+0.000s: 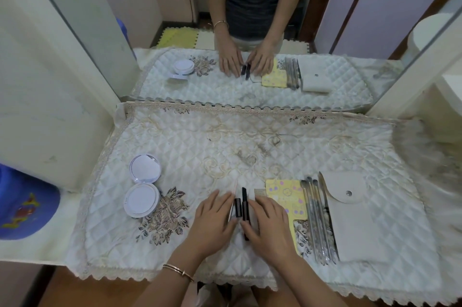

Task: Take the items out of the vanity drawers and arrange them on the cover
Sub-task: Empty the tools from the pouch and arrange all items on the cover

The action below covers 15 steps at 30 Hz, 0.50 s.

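A white quilted cover [225,146] with lace trim lies over the vanity top. My left hand [215,219] and my right hand [267,221] rest flat on it, fingers spread, on either side of two dark slim makeup sticks [243,204] and a thin pale stick beside them. A small comb [259,193] shows partly under my right fingers. To the right lie a yellow patterned card [285,194], several grey-handled brushes [316,216] and a beige snap pouch [350,216]. An open white compact [142,189] sits at the left.
A mirror [250,32] stands along the back of the vanity and reflects my arms and the items. A blue cap [22,204] sits at the far left. White walls flank both sides. The cover's front lace edge hangs over the vanity front.
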Each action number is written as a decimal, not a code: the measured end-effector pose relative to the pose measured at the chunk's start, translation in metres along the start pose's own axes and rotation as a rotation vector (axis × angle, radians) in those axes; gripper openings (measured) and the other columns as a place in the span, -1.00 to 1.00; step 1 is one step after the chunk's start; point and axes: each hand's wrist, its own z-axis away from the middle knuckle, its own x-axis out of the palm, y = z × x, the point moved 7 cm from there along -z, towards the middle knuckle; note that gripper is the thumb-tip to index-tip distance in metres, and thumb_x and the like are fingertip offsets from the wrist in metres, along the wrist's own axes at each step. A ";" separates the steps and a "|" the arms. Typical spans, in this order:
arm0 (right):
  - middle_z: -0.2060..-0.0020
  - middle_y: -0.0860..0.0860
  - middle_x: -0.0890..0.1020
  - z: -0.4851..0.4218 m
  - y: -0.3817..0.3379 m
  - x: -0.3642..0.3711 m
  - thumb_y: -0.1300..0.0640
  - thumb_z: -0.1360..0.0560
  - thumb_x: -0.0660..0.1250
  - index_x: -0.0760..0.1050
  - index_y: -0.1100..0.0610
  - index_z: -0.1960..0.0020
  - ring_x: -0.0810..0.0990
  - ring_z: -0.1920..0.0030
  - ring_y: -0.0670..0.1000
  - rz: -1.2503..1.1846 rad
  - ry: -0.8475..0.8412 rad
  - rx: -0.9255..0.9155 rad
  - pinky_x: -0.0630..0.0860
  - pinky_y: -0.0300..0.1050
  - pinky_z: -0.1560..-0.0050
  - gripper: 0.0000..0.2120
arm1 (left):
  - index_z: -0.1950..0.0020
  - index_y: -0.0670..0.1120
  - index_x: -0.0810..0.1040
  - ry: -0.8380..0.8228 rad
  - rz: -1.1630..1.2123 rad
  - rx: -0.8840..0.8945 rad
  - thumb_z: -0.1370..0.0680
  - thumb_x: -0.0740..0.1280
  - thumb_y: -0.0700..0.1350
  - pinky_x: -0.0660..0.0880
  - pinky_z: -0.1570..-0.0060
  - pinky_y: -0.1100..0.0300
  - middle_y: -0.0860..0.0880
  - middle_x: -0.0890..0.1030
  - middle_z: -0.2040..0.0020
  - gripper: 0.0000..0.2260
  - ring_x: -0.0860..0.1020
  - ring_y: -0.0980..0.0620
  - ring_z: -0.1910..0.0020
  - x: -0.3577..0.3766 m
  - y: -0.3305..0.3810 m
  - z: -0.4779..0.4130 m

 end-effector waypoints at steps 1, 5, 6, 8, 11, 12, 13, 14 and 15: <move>-0.08 -0.07 0.61 0.000 0.001 0.000 -0.21 -0.39 0.12 0.50 -0.01 -0.15 0.32 -0.19 -0.08 -0.014 0.000 0.006 0.46 -0.03 -0.20 -0.55 | -0.50 0.02 0.02 0.005 0.001 0.003 -0.34 -0.26 0.30 -0.10 -0.44 0.13 0.11 0.07 -0.52 -0.24 -0.16 0.19 -0.46 -0.001 0.001 0.000; -0.07 -0.07 0.61 0.000 0.000 -0.003 -0.21 -0.40 0.12 0.49 0.00 -0.15 0.33 -0.18 -0.09 -0.026 0.006 0.008 0.49 0.04 -0.16 -0.55 | -0.49 0.00 0.03 0.059 0.030 -0.010 -0.37 -0.22 0.29 -0.13 -0.40 0.22 0.08 0.10 -0.52 -0.27 -0.05 0.07 -0.51 -0.003 -0.002 0.004; -0.07 -0.07 0.61 -0.001 -0.001 -0.003 -0.20 -0.40 0.12 0.49 0.01 -0.15 0.34 -0.18 -0.08 -0.034 0.002 0.009 0.49 0.05 -0.17 -0.55 | -0.48 -0.01 0.08 0.085 0.042 -0.006 -0.40 -0.19 0.29 -0.12 -0.40 0.22 0.05 0.14 -0.51 -0.29 0.01 0.04 -0.50 -0.005 -0.002 0.007; -0.07 -0.05 0.61 -0.003 -0.004 -0.002 -0.18 -0.38 0.14 0.47 0.00 -0.15 0.34 -0.17 -0.06 -0.027 -0.002 -0.006 0.46 0.01 -0.20 -0.56 | -0.43 -0.10 0.23 0.151 0.059 0.004 -0.45 -0.08 0.22 0.04 -0.40 0.16 -0.06 0.31 -0.44 -0.35 0.21 -0.05 -0.45 -0.012 -0.005 0.014; -0.10 -0.01 0.59 -0.006 -0.009 0.001 -0.14 -0.38 0.14 0.46 -0.02 -0.15 0.33 -0.17 -0.03 -0.007 -0.004 -0.029 0.29 -0.06 -0.22 -0.60 | -0.32 -0.14 0.41 0.183 0.046 0.041 -0.49 0.00 0.11 0.32 -0.37 -0.03 -0.11 0.46 -0.32 -0.47 0.39 -0.13 -0.32 -0.013 -0.008 0.020; -0.10 0.01 0.59 -0.007 -0.010 0.000 -0.14 -0.39 0.14 0.46 -0.02 -0.14 0.33 -0.18 -0.02 -0.010 -0.002 -0.026 0.28 -0.05 -0.22 -0.61 | -0.33 -0.11 0.39 0.156 0.038 0.048 -0.48 -0.04 0.10 0.31 -0.37 -0.02 -0.08 0.43 -0.34 -0.47 0.34 -0.11 -0.35 -0.011 -0.007 0.021; -0.10 0.02 0.59 -0.008 -0.010 -0.001 -0.14 -0.38 0.14 0.47 -0.03 -0.13 0.32 -0.18 -0.01 -0.010 0.002 -0.015 0.33 -0.02 -0.22 -0.62 | -0.35 -0.09 0.37 0.129 0.033 0.053 -0.48 -0.07 0.10 0.28 -0.38 0.00 -0.06 0.41 -0.37 -0.46 0.31 -0.09 -0.38 -0.009 -0.007 0.022; -0.10 0.02 0.59 -0.008 -0.011 -0.002 -0.14 -0.38 0.14 0.48 -0.03 -0.11 0.32 -0.18 -0.01 -0.004 0.007 0.001 0.42 0.02 -0.20 -0.62 | -0.35 -0.07 0.37 0.136 0.037 0.064 -0.48 -0.07 0.09 0.30 -0.37 0.00 -0.05 0.42 -0.36 -0.47 0.32 -0.09 -0.37 -0.008 -0.009 0.021; -0.09 0.03 0.60 -0.008 -0.013 -0.004 -0.15 -0.37 0.14 0.49 -0.03 -0.09 0.32 -0.18 0.00 0.007 0.014 0.018 0.47 0.07 -0.16 -0.62 | -0.33 -0.07 0.40 0.150 0.032 0.083 -0.48 -0.04 0.07 0.35 -0.33 -0.02 -0.05 0.45 -0.34 -0.50 0.36 -0.09 -0.34 -0.010 -0.009 0.021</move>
